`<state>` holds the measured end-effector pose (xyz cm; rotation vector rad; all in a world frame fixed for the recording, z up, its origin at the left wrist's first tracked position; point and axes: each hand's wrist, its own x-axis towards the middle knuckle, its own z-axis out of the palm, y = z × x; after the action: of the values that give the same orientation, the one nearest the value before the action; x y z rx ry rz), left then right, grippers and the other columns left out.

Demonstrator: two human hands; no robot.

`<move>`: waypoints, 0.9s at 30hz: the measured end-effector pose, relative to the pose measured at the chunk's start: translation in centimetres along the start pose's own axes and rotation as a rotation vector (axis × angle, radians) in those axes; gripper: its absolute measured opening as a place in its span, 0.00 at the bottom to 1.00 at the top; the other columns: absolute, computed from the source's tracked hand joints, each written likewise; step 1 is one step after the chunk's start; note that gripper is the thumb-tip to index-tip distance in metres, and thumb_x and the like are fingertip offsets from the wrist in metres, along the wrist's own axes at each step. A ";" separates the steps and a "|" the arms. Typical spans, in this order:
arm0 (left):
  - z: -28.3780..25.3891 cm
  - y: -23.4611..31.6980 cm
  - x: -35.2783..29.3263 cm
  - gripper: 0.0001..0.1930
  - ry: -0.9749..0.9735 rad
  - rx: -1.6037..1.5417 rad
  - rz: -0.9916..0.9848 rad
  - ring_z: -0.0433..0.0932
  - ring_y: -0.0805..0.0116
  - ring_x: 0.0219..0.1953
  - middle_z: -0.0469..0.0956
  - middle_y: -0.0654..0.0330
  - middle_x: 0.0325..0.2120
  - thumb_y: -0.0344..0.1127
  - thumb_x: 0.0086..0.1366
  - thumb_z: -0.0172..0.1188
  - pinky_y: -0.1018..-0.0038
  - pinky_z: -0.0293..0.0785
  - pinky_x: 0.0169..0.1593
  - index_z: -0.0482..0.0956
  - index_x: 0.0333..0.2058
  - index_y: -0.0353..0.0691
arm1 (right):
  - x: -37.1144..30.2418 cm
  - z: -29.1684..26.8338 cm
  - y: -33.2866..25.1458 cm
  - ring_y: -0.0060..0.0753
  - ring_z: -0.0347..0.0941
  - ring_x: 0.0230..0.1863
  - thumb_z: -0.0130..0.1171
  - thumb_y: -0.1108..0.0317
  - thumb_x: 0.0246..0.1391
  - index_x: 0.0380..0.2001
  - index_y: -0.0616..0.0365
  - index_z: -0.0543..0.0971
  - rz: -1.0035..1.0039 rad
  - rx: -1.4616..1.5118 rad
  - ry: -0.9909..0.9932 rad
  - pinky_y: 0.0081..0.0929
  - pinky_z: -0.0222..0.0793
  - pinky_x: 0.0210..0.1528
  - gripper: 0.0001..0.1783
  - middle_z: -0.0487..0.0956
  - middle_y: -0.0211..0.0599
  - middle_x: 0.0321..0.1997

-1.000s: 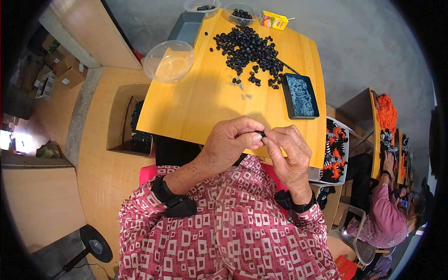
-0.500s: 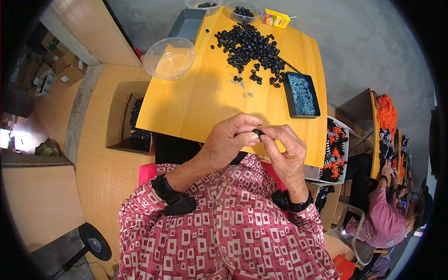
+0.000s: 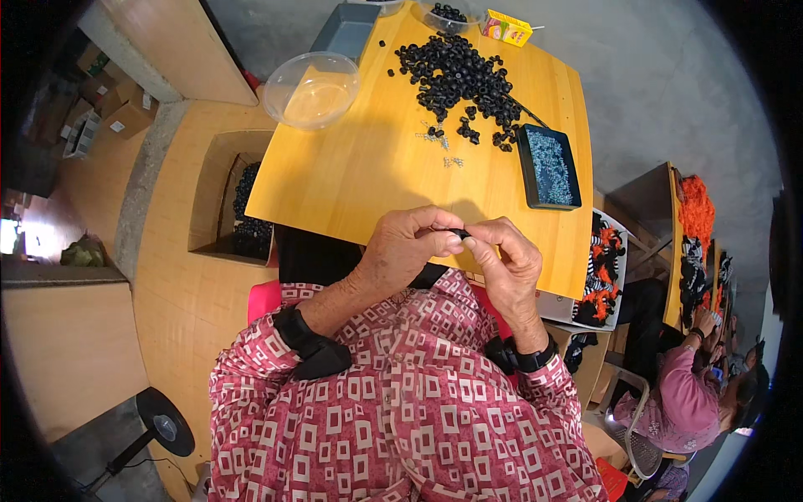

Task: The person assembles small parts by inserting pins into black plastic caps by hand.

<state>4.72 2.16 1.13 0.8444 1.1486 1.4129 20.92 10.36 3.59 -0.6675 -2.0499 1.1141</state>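
Above my lap, at the near edge of the yellow wooden table [image 3: 335, 171], both hands meet at the fingertips around a small black part [image 3: 458, 233]. My left hand [image 3: 408, 247] pinches one side of it between thumb and finger. From the other side, the thumb and forefinger of my right hand [image 3: 508, 263] grip it too. The fingers hide most of its shape. Farther back lies a heap of small black round parts [image 3: 460, 79]. Tiny silvery pieces [image 3: 453, 162] are scattered in front of the heap. A black tray [image 3: 529, 171] at the right is filled with similar tiny pieces.
A clear plastic bowl [image 3: 311, 100], a grey tray [image 3: 345, 32] and a yellow drink carton [image 3: 505, 28] stand farther back. Left of the table sits a cardboard box [image 3: 213, 197] holding dark parts; at right, a white box [image 3: 619, 280] of orange, black and striped items. A co-worker [image 3: 677, 393] sits at right.
The view has shifted slightly, so the table's contents sit a little higher and farther right. The fingers have shifted slightly around the black part, which both hands still hold.
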 end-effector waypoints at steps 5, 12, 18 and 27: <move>-0.4 -0.3 0.3 0.08 -0.002 -0.068 0.030 0.77 0.78 0.35 0.79 0.64 0.33 0.26 0.64 0.59 0.81 0.75 0.42 0.79 0.42 0.31 | 0.1 1.0 0.5 0.28 0.74 0.34 0.61 0.80 0.52 0.35 0.65 0.80 0.015 0.089 0.058 0.22 0.69 0.38 0.06 0.79 0.36 0.31; -0.7 0.0 0.0 0.08 -0.005 -0.096 0.026 0.78 0.77 0.36 0.80 0.61 0.34 0.25 0.63 0.59 0.81 0.76 0.43 0.78 0.41 0.30 | 0.5 0.9 0.0 0.29 0.75 0.33 0.61 0.81 0.51 0.34 0.65 0.80 0.103 0.121 0.028 0.22 0.69 0.38 0.06 0.79 0.36 0.31; -0.8 -0.8 -0.1 0.09 0.021 -0.097 -0.006 0.79 0.77 0.36 0.80 0.60 0.34 0.26 0.64 0.59 0.81 0.77 0.43 0.79 0.42 0.31 | 0.1 1.3 0.3 0.35 0.75 0.33 0.61 0.81 0.51 0.36 0.65 0.81 -0.134 -0.127 0.028 0.25 0.70 0.37 0.08 0.79 0.39 0.32; -0.8 -0.4 0.4 0.10 0.015 -0.123 -0.121 0.79 0.78 0.36 0.80 0.63 0.34 0.30 0.65 0.59 0.82 0.77 0.43 0.79 0.43 0.32 | -0.1 2.0 0.9 0.36 0.74 0.35 0.60 0.81 0.51 0.39 0.65 0.81 -0.135 -0.163 0.071 0.28 0.70 0.38 0.11 0.79 0.41 0.33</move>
<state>4.01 2.40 0.48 0.6682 1.0937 1.3772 19.54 9.68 2.00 -0.6283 -2.1063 0.8411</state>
